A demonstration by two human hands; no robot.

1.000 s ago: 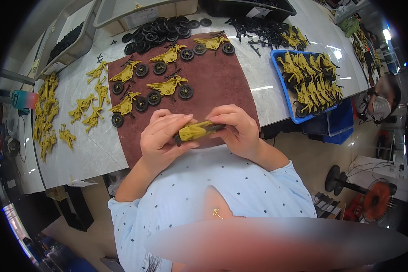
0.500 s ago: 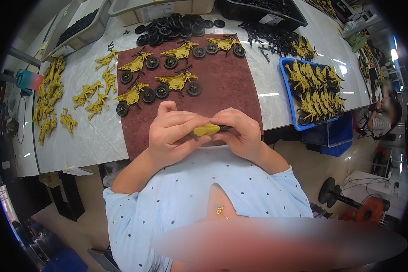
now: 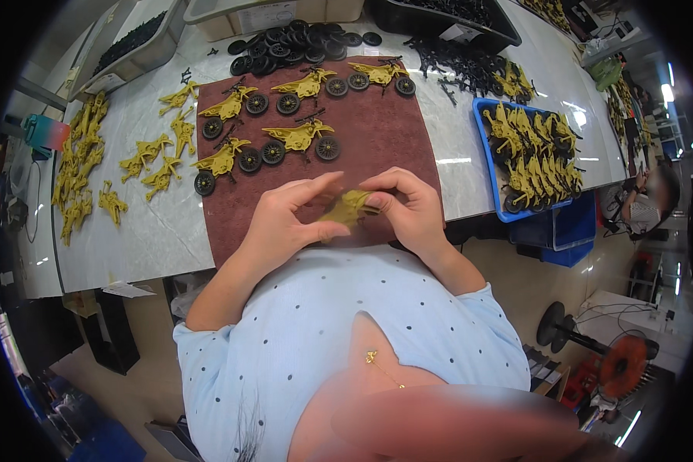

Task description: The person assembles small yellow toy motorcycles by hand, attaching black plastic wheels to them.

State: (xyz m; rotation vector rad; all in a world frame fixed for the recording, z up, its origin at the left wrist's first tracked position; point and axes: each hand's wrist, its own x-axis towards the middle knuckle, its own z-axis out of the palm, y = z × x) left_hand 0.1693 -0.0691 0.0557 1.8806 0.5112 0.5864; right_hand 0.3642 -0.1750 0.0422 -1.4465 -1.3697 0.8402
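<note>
A yellow toy motorcycle body (image 3: 348, 209) is pinched between the thumb and fingers of my right hand (image 3: 406, 206), above the front of the maroon cloth (image 3: 396, 154). It is blurred by motion. My left hand (image 3: 289, 212) is beside it with thumb and fingers spread apart, the thumb tip at the edge of the body. Beyond my hands, several yellow toy motorcycles with black wheels stand or lie on the cloth; the nearest toy motorcycle (image 3: 296, 138) is in the front row.
Loose yellow bodies (image 3: 81, 165) are piled at the left. Black wheels (image 3: 296, 46) lie behind the cloth, with small black parts (image 3: 450, 65) to their right. A blue tray (image 3: 485, 142) holds rows of toy motorcycles. Bins (image 3: 131, 65) line the back. Another person (image 3: 651, 196) sits far right.
My left fingers have opened away from the yellow body, which both hands gripped before. The body has turned in my right hand, and its broad side shows.
</note>
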